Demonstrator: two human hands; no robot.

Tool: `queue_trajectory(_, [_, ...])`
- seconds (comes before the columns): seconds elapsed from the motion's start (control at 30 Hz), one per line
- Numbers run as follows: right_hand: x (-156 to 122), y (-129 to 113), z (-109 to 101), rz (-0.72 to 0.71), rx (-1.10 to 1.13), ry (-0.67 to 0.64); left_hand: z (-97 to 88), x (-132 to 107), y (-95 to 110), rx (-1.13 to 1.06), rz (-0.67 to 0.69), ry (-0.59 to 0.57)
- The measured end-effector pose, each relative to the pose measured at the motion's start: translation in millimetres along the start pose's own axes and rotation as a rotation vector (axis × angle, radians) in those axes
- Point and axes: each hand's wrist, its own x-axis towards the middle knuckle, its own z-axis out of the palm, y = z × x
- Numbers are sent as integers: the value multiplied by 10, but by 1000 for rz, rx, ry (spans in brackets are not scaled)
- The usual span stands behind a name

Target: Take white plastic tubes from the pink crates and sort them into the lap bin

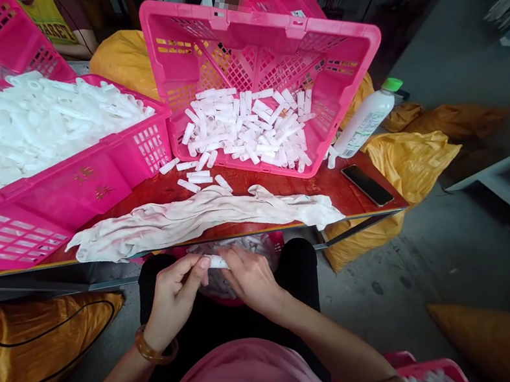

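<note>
Above my lap I hold a short white plastic tube (pixel 218 262) level between both hands. The fingertips of my left hand (pixel 178 289) pinch its left end, and my right hand (pixel 252 279) grips the other end. Below the hands, a basket of white tubes (pixel 270 244) shows in part between my knees. A crumpled white cloth (pixel 201 214) lies along the table's front edge. Behind it, a pink basket (pixel 260 21) rests on its side with its mouth facing me, and many similar tubes (pixel 251 124) lie in it. Several loose tubes (pixel 199 178) have spilled onto the red table (pixel 147 188).
At left stands a pink basket (pixel 107 158) heaped with white tubes. A green-capped bottle (pixel 366 122) and a phone (pixel 367 184) occupy the table's right end. Yellow sacks (pixel 406 158) surround the table. Another tube-filled basket (pixel 463 379) sits at my right. A person in yellow (pixel 53 7) is across at left.
</note>
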Motion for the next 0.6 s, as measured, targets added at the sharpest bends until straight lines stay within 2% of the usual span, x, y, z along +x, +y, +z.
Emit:
queue_trajectory(0.13, [-34, 29, -89, -15, 469, -264, -8, -96, -140, -53, 142, -105])
queue_trajectory(0.2, [-54, 29, -69, 2, 555, -313, -1, -126, -212, -55, 197, -116])
queue_trajectory(0.3, [-91, 12, 38, 97, 403, -194, 40, -144, -292, -9, 194, -105])
queue_trajectory(0.37, [-106, 7, 88, 155, 301, -136, 45, -137, -326, 31, 179, -158])
queue_trajectory(0.43, [-93, 20, 70, 132, 330, -212, 4, -117, -347, 46, 185, -248])
queue_trajectory(0.5, [-45, 44, -18, 39, 395, -329, -72, -94, -352, 50, 208, -324])
queue_trajectory(0.6, [72, 66, -194, -86, 333, -395, -174, -71, -333, 57, 229, -395])
